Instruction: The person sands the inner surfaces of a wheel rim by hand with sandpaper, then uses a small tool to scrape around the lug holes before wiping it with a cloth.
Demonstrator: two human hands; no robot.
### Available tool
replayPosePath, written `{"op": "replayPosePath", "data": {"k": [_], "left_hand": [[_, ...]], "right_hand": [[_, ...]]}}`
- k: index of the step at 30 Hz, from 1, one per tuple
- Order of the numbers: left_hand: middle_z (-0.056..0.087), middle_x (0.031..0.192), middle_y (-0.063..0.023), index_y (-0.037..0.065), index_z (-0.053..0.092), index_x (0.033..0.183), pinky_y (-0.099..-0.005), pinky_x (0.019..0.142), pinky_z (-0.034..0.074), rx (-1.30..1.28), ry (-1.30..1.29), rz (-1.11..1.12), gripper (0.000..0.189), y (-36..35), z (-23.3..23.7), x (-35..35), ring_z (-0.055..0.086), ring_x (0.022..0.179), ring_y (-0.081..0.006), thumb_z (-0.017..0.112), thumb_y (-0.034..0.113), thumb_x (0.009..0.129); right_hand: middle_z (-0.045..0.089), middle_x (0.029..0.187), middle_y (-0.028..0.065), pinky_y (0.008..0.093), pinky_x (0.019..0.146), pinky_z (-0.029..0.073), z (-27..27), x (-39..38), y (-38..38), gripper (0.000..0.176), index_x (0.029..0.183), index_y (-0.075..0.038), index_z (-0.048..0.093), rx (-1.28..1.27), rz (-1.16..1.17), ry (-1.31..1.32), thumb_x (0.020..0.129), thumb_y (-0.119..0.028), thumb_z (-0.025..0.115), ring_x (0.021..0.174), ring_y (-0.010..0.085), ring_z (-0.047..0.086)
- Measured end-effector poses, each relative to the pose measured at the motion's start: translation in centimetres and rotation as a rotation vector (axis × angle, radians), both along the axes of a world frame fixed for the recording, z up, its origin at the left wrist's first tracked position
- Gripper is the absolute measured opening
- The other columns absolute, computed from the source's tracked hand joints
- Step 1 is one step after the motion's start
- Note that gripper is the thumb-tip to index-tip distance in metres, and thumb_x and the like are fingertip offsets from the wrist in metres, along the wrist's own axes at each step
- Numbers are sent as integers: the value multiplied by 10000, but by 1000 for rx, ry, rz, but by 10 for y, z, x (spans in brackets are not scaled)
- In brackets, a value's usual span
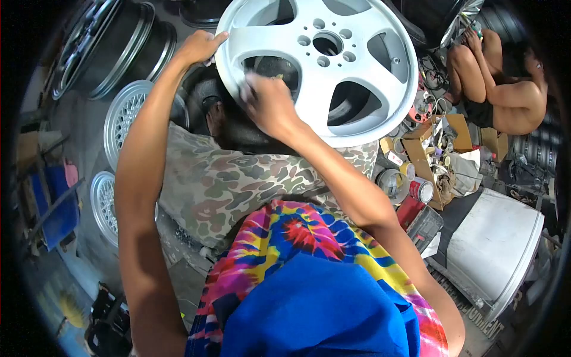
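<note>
Leaning over their own lap, the person is steadying a silver five-spoke alloy wheel [357,35], which is resting face up against their camouflage trousers [220,184] with a dark tyre [238,134] just beneath its near edge. The left hand [199,47] is gripping the wheel's outer lip on the far left side, fingers curled over the edge. The right hand [270,106] is lying on the wheel's face beside one of the spoke openings, fingers closed on a small pale scrap [246,89] and pressing it against the metal; whether it is cloth or paper I cannot tell. The two hands are sitting apart, both on the left part of the wheel.

On the floor to the left, two mesh-pattern wheels [126,116] are lying flat, one nearer than the other, and darker rims [113,47] are stacking up behind them. To the right of the wheel, an open cardboard box [423,160] is holding a clutter of small items, with a couple of cans [421,190] just beside it and a white panel [493,244] lying nearer. Another person [505,95] is crouching at the far right, well apart from the wheel.
</note>
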State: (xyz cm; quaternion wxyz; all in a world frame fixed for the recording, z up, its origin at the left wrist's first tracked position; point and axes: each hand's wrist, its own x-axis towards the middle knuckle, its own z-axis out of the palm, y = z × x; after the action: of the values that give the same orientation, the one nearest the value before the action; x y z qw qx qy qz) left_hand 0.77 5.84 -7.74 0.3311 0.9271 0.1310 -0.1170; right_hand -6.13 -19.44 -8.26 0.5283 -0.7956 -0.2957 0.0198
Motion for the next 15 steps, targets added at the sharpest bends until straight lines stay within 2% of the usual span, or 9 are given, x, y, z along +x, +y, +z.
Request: {"op": "replayPosePath", "data": {"k": [1,4,5,7,8,10,11,13,15], "left_hand": [[624,608,-67,1,690,700,-304,558,456,-9,-29,-2,645,-2,4,-3,578,540,-140,572,584,950],[627,609,-76,1,706,743,-312,569,471,27,-46,-2,630,-9,11,-6,604,558,-150,582,584,943],[627,609,-76,1,706,743,-312,569,471,23,-47,-11,630,-11,11,-4,604,558,-150,582,584,943],[632,612,-86,8,720,786,-317,579,485,180,-48,-63,602,-7,15,-3,621,572,-157,598,578,934],[632,612,-86,8,720,786,-317,579,485,187,-52,-60,602,-6,14,-4,621,572,-157,598,578,934],[631,609,-96,4,712,794,-337,583,486,209,-97,-55,587,-3,15,-8,613,569,-168,593,559,944],[631,609,-96,4,712,794,-337,583,486,215,-99,-48,587,2,16,-8,613,569,-168,593,559,944],[632,608,-91,-10,695,773,-357,590,485,84,-98,-100,580,-1,25,-17,599,561,-177,572,521,970],[625,648,-109,-16,679,793,-349,634,480,269,-221,-140,487,-9,32,-20,587,613,-175,587,422,985]], "right_hand": [[636,764,275,533,696,493,11,-6,-20,23,776,20,601,-67,103,31,774,19,624,789,494,631],[632,762,278,534,703,493,30,-12,-50,19,766,13,604,-135,174,146,779,25,610,789,492,630],[632,762,278,534,703,493,25,-9,-43,19,766,13,604,-138,166,146,779,25,610,789,492,630],[621,763,273,504,696,490,2,8,-9,35,791,11,584,-95,144,-80,778,40,596,801,484,622],[621,763,273,504,696,490,-11,18,4,35,791,11,584,-89,147,-85,778,40,596,801,484,622],[640,776,264,519,715,492,-18,33,27,45,790,6,591,-138,-28,-85,766,43,599,823,479,628],[640,776,264,519,715,492,-24,32,22,45,790,6,591,-133,-21,-89,766,43,599,823,479,628],[641,782,268,501,738,505,-3,21,-14,36,786,9,599,-324,151,-19,765,39,596,838,480,625],[674,766,206,418,708,521,27,19,-55,56,815,0,608,-410,341,76,787,48,598,798,363,693]]}}
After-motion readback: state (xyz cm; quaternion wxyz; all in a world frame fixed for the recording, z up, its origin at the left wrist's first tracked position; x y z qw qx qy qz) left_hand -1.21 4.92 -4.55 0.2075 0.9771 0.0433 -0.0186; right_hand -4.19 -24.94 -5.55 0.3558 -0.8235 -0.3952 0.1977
